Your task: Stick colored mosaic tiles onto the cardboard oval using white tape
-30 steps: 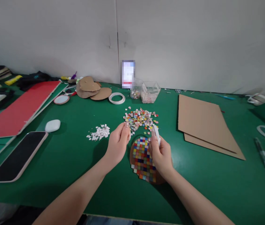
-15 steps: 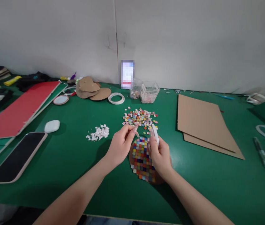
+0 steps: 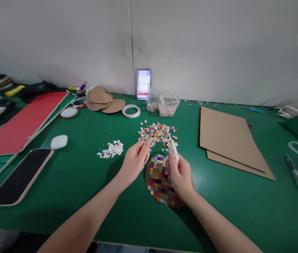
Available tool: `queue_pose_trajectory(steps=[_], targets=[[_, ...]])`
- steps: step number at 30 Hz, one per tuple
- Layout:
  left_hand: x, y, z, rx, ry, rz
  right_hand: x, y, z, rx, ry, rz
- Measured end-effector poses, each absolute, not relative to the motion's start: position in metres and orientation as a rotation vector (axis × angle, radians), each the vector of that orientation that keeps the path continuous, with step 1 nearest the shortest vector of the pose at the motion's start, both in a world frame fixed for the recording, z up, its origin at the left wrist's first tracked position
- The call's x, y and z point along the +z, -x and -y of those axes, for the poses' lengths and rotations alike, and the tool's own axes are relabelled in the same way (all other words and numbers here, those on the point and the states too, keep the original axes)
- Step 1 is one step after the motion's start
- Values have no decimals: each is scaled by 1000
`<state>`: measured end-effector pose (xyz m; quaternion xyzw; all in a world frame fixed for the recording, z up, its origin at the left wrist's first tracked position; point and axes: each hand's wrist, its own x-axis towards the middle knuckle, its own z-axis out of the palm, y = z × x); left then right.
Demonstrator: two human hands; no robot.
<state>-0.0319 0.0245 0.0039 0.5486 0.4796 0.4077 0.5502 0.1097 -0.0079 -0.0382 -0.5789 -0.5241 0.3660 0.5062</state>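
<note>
My right hand (image 3: 181, 175) is closed round a roll of white tape (image 3: 174, 151), held upright over the right side of a round cardboard disc (image 3: 149, 175). Rows of small coloured mosaic tiles (image 3: 159, 172) cover much of the disc; my right hand hides part of them. My left hand (image 3: 135, 158) hovers by the disc's upper left edge, thumb and fingertips pinched together. Whatever lies between those fingertips is too small to make out. Just beyond both hands is a loose heap of mosaic tiles (image 3: 158, 131).
White paper scraps (image 3: 110, 150) lie left of my left hand, near a phone (image 3: 19, 177) and a white case (image 3: 59, 141). Behind the tiles stand a clear box (image 3: 168, 104) and another tape roll (image 3: 131, 111). Cardboard sheets (image 3: 225, 137) lie right; cardboard discs (image 3: 98, 98) are stacked back left.
My left hand has shifted slightly left, its fingertips moving up and away from the disc and tape roll. My right hand stays in place with the tape.
</note>
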Motion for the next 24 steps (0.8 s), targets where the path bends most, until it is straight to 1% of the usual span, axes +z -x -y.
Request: queue_pose_trajectory(steps=[10, 24], targets=[[3, 30, -27, 968, -1204, -1068, -41, -111, 7, 917, 1389, 1250], [5, 30, -25, 860, -1347, -1137, -35, -111, 7, 867, 1406, 1292]])
